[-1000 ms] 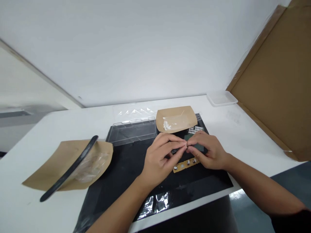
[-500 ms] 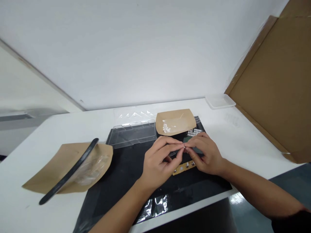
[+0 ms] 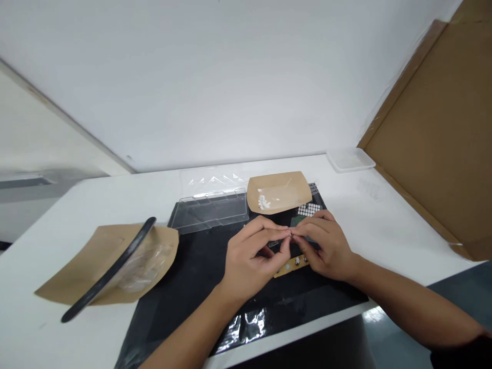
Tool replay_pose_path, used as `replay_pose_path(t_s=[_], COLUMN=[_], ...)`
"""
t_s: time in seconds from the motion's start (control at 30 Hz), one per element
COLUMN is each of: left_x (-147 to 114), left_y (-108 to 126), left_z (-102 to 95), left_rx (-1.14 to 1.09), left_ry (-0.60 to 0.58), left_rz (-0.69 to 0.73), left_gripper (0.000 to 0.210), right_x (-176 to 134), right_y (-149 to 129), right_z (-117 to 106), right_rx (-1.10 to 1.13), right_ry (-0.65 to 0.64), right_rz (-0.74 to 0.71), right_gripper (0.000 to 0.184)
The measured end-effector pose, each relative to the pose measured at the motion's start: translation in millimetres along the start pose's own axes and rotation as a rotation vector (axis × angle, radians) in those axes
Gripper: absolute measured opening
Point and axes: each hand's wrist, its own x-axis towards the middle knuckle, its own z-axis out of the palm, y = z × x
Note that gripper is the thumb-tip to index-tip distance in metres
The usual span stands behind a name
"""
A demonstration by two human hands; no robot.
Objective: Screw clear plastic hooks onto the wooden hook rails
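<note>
My left hand (image 3: 255, 256) and my right hand (image 3: 326, 246) meet fingertip to fingertip above a black mat (image 3: 192, 271). Between their pinched thumbs and forefingers is a tiny shiny piece (image 3: 291, 234), too small to name and mostly covered by the fingertips. Just below lies a yellow strip (image 3: 292, 265) bearing several round silvery pieces, partly hidden by both hands. A dark green piece (image 3: 298, 220) shows behind the right fingers. Close beyond the right hand is a sheet of white round dots (image 3: 308, 209).
A brown paper tray (image 3: 280, 190) with small white bits stands behind the hands, beside a clear plastic tray (image 3: 209, 211). To the left, another paper tray (image 3: 84, 261) holds clear plastic pieces and a curved black strip (image 3: 111, 271). A translucent container (image 3: 350, 160) and cardboard (image 3: 430, 128) are right.
Both hands stay pinched together in nearly the same place, with only slight finger movement. The whole view has shifted very slightly.
</note>
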Motion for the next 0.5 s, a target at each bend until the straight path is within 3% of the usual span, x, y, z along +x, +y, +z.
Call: replay_pose_path(t_s=[0.5], left_x=[0.1], left_y=[3.5], left_z=[0.0], left_rx=[0.027], left_ry=[-0.016], left_rz=[-0.111], left_gripper=[0.010], right_x=[1.2], right_y=[-7.1], right_z=[-1.2], right_rx=[0.209], right_ry=[-0.078], right_rz=[0.168], right_gripper=[0.011])
